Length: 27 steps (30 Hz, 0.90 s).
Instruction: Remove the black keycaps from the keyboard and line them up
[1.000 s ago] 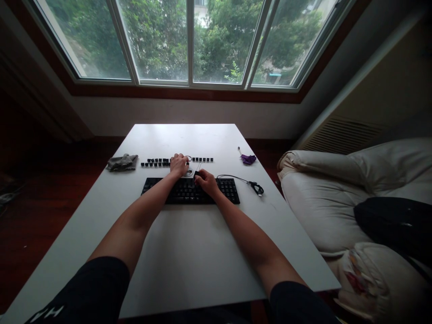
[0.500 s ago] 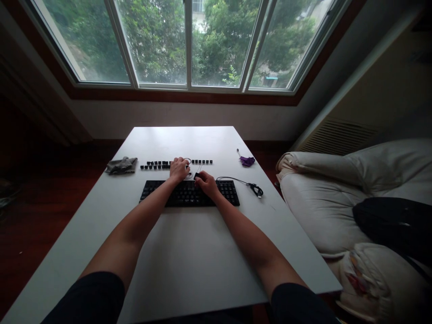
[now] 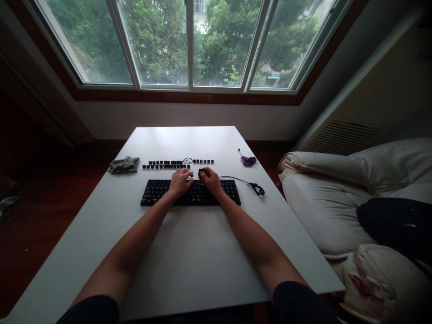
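Note:
A black keyboard [image 3: 158, 191] lies across the white table, partly covered by both my hands. My right hand [image 3: 211, 180] is closed over its upper edge, pinching a small black-handled keycap puller [image 3: 201, 171] whose thin wires point up and away. Left of it, my left hand [image 3: 180, 182] rests low over the keyboard's top rows, its fingers apart and reaching toward the right hand. Beyond the hands, loose black keycaps [image 3: 165, 164] stand in two rows, with a shorter row of keycaps [image 3: 204, 161] to the right. Small details at the left fingertips are too tiny to make out.
A grey cloth [image 3: 124, 165] lies at the table's left edge. Toward the right are a coiled black cable [image 3: 257, 189] and a purple cloth-like item [image 3: 249, 160]. A pale sofa [image 3: 310, 202] with a dark bag [image 3: 394, 218] stands right of the white table [image 3: 189, 252].
My left hand has drawn back from the keycap rows to the keyboard's upper part, uncovering more keycaps. The right hand, still gripping the puller, has shifted slightly away from me.

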Available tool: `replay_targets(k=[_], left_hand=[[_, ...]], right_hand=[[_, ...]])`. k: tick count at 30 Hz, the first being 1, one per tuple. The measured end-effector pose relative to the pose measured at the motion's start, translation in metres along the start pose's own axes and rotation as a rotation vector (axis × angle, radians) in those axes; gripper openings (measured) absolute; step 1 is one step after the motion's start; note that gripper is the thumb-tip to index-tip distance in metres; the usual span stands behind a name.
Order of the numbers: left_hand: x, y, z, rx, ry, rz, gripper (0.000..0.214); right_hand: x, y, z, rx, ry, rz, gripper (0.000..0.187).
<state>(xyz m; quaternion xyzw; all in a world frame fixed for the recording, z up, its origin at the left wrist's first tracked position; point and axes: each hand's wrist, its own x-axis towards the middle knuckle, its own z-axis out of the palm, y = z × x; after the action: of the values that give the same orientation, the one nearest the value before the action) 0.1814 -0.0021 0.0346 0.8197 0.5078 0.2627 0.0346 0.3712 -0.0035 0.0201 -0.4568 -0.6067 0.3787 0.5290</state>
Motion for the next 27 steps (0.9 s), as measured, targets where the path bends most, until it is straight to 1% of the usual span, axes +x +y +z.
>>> replay_targets(k=[4,9,12,21,24,27], left_hand=[[-0.015,0.009,-0.005,-0.025,-0.015,0.016,0.016],[-0.025,0.02,-0.007,-0.018,-0.043,0.087,0.017],[-0.029,0.026,-0.008,-0.014,-0.068,0.125,0.018],[-0.031,0.027,-0.006,-0.029,-0.078,0.133,0.019],[-0.031,0.027,-0.006,-0.035,-0.076,0.119,0.02],[-0.03,0.028,-0.006,-0.026,-0.08,0.078,0.019]], right_hand=[[0.007,0.003,-0.013,-0.078,-0.014,-0.019,0.027],[0.012,0.009,-0.027,-0.101,-0.126,0.015,0.025],[0.013,0.012,-0.03,-0.136,-0.123,0.013,0.026],[0.013,0.014,-0.031,-0.183,-0.04,0.009,0.03],[0.012,0.014,-0.028,-0.221,-0.036,0.007,0.027],[0.012,0.011,-0.024,-0.246,-0.066,0.019,0.024]])
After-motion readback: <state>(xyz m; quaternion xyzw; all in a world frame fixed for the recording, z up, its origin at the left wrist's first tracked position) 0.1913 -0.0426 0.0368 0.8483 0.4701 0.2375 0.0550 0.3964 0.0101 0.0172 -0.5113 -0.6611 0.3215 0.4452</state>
